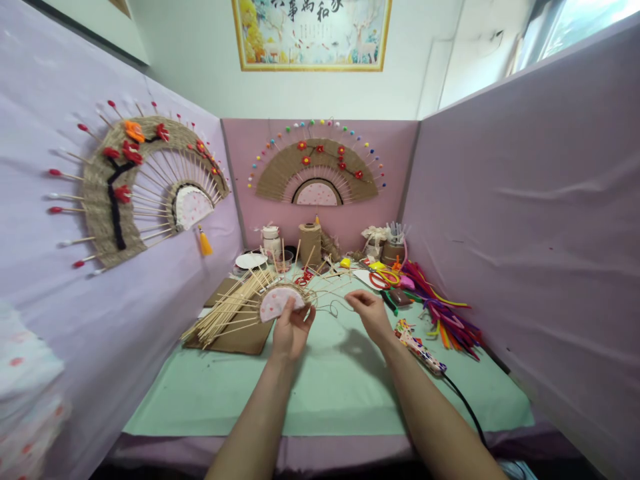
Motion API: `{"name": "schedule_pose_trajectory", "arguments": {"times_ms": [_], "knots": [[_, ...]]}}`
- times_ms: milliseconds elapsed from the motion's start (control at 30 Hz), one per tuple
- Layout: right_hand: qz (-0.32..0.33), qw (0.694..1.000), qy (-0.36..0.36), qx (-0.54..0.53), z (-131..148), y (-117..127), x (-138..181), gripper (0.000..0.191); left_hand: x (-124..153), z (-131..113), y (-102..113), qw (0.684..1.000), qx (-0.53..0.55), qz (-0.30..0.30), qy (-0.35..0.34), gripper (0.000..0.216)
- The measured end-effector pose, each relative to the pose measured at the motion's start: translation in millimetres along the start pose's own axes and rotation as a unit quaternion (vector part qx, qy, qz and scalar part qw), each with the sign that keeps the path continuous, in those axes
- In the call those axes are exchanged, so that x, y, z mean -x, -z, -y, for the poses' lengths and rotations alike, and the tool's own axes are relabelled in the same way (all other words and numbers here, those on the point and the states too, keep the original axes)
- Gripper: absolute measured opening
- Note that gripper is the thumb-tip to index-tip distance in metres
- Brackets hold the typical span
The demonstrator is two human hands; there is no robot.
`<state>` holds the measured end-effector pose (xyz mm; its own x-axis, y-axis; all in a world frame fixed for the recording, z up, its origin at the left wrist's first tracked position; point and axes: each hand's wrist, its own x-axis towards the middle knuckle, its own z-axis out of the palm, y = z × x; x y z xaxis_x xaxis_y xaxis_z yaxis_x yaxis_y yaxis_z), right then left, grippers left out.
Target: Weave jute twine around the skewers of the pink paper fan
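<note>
My left hand (291, 328) is closed round a small half-made fan (280, 301): a pink half-disc with thin wooden sticks radiating from it and a band of twine round its edge. My right hand (367, 310) is pinched shut on a thin strand of twine (334, 308) that runs from the fan across the green mat (330, 380). Both hands hover just above the mat, near its far half.
A bundle of wooden sticks (227, 312) lies on brown cardboard (239, 337) at the left. Coloured pipe cleaners (440, 307), scissors (384, 279) and a patterned glue gun (419, 347) lie at the right. A twine spool (310, 243) and jars stand at the back. Finished fans (317, 172) hang on the walls.
</note>
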<state>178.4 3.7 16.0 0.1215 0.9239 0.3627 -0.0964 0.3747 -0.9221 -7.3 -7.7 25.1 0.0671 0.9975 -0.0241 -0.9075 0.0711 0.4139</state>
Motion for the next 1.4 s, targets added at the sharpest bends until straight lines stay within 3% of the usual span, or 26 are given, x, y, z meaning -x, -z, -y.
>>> {"name": "schedule_pose_trajectory", "arguments": {"times_ms": [133, 200, 400, 533, 633, 833, 1133, 1400], "knots": [[0.232, 0.964, -0.044, 0.121, -3.3, -27.5, 21.0, 0.018, -0.6, -2.2, 0.1, 1.0, 0.022, -0.013, -0.012, 0.007], [0.293, 0.947, -0.049, 0.119, -5.4, -37.7, 28.5, 0.018, 1.2, -0.7, -0.9, 1.0, 0.019, -0.011, -0.013, 0.007], [0.329, 0.938, -0.051, 0.092, -6.7, -36.5, 28.4, 0.023, 5.0, 5.3, -3.6, 0.999, -0.023, 0.027, -0.011, 0.014], [0.355, 0.93, -0.058, 0.068, 0.2, -30.9, 27.8, 0.026, 0.6, 8.2, -0.2, 0.998, -0.068, 0.012, -0.013, 0.017], [0.341, 0.936, -0.068, 0.055, 7.0, -30.0, 29.6, 0.027, -2.6, 10.0, 2.9, 0.996, -0.086, -0.004, -0.034, 0.016], [0.244, 0.968, -0.058, 0.01, 14.1, -28.6, 28.3, 0.029, -5.0, 10.3, 4.3, 0.993, -0.1, -0.026, -0.062, 0.015], [0.091, 0.993, 0.004, 0.076, -6.5, -26.6, 17.6, 0.032, -4.2, 10.2, -0.4, 0.989, -0.093, -0.063, -0.101, 0.011], [0.071, 0.981, 0.047, 0.173, -6.2, -24.1, 17.4, 0.03, -5.6, 9.7, 1.5, 0.989, -0.078, -0.062, -0.112, 0.01]]}}
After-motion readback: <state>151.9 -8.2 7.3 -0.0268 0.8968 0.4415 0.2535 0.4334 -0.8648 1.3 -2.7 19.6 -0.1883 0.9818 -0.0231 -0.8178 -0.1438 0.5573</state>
